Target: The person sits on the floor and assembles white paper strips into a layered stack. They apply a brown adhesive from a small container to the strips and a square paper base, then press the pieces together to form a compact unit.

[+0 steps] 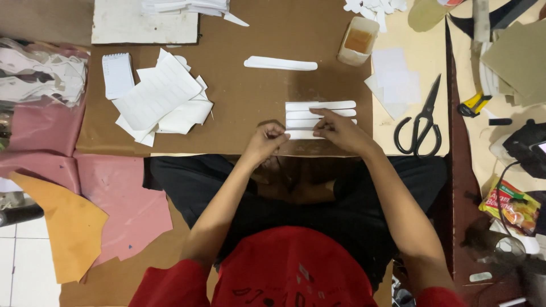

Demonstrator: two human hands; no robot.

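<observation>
A set of white strips (320, 118), long, narrow and round-ended, lies flat on the brown board (239, 113) near its front edge, stacked in parallel rows running left to right. The upper strips show almost full length, their right ends slightly staggered; the lower ones are partly hidden under the two hands. One further white strip (280, 63) of the same shape lies alone, well apart, farther up the board and tilted slightly.
</observation>
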